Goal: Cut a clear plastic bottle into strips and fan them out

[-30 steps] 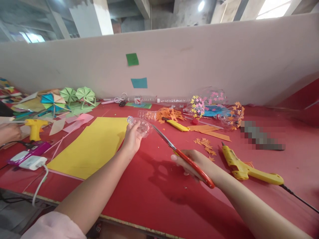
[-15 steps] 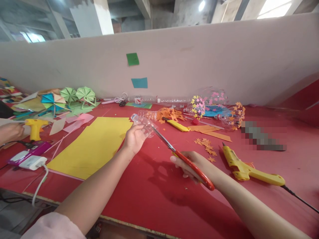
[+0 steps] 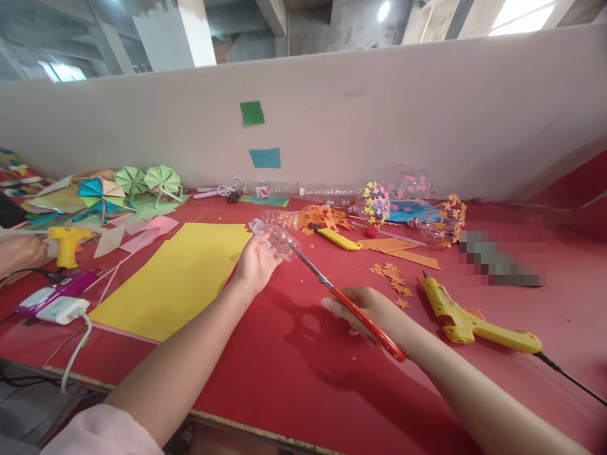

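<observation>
My left hand (image 3: 256, 262) is closed around a clear plastic bottle piece (image 3: 281, 239), its neck pointing up and left. In my right hand (image 3: 370, 309) is a pair of red-handled scissors (image 3: 363, 319), blades aimed away and to the left. The blade tips meet the right edge of the clear plastic; exactly how they lie against it cannot be made out. Behind the plastic are a yellow utility knife (image 3: 339, 239) and a heap of orange paper scraps (image 3: 327, 217).
Yellow paper sheets (image 3: 175, 284) lie left of my hands. On the right rest a yellow glue gun (image 3: 474, 322) and orange paper stars (image 3: 392, 273). Star-covered bottle pieces (image 3: 443, 221) stand at the back. Another person's hand (image 3: 23, 249) is beside a second glue gun (image 3: 67, 245) and a power strip (image 3: 57, 297).
The scissor handles have drawn together slightly in my right hand. The clear plastic has turned a little in my left hand, which stays in about the same place.
</observation>
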`<state>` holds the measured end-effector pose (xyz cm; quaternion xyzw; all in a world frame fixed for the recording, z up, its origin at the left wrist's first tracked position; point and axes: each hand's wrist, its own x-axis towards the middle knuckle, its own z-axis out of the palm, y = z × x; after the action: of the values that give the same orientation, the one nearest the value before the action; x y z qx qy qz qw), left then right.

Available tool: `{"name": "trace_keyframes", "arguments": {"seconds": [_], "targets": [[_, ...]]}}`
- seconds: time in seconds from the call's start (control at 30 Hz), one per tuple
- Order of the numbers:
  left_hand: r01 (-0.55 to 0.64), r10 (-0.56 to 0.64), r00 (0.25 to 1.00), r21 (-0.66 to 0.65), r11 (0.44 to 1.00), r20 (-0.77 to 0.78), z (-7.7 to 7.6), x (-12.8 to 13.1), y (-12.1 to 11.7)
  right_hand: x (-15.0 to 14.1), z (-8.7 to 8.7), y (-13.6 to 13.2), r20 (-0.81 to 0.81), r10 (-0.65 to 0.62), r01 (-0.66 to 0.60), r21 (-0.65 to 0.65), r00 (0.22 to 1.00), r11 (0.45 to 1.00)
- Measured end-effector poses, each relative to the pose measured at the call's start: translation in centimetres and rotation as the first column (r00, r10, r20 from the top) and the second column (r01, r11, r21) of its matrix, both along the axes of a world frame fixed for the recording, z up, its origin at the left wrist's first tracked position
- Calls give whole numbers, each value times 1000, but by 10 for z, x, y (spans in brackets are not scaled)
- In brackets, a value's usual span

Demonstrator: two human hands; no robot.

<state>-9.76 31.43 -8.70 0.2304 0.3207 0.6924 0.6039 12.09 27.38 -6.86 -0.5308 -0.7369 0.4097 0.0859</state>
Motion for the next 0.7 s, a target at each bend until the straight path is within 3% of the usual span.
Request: {"name": "trace_keyframes", "arguments": {"seconds": [0.27,0.47,0.7], "targets": [[-5,5,1000,26,1000,10,0,0,-1,-1,4,-1,-18,-6,5,-33,1000,999],[-48,49,991,9,999,-128,-5,1,2,-1,3,-1,-34,0,-1,-41,999,999],[-161,159,970,8,987,-185,-9,4,3,2,7,-7,-151,31,-65,-227,988,972]]}}
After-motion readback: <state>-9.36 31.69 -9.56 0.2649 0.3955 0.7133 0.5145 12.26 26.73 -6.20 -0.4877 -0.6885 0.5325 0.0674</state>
